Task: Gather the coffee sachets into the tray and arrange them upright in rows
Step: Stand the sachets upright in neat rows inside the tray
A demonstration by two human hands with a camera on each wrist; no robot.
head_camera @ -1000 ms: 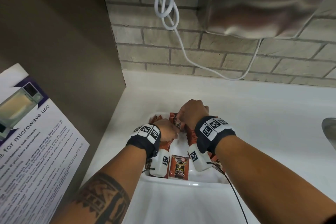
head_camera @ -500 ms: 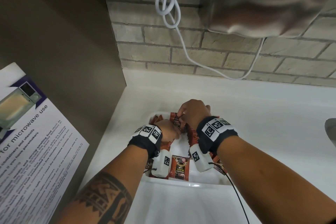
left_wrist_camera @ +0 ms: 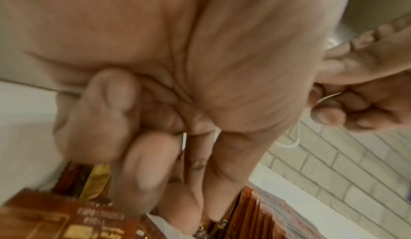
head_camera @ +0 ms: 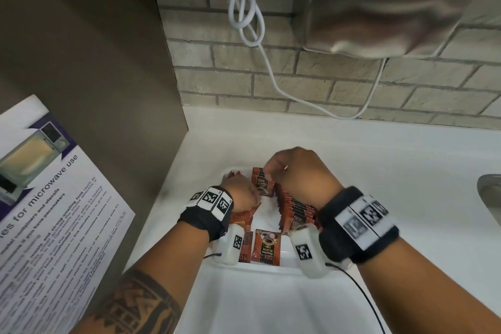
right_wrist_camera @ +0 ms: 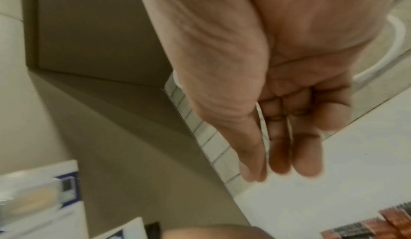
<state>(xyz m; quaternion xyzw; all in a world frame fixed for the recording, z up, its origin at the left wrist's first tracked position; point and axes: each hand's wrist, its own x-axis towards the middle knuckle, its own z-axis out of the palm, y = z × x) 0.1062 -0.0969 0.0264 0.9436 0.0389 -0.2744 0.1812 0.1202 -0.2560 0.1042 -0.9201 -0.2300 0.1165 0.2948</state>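
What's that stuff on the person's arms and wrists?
Each bare forearm wears a black wristband: the left wristband and right wristband carry white tiles printed with black square codes. A white box with its own code hangs under each wrist, trailing a thin black cable. The left forearm has a dark patterned tattoo.

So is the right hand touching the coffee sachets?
Cannot tell. In the head view the right hand hides its own fingers above the sachets; the right wrist view is too blurred.
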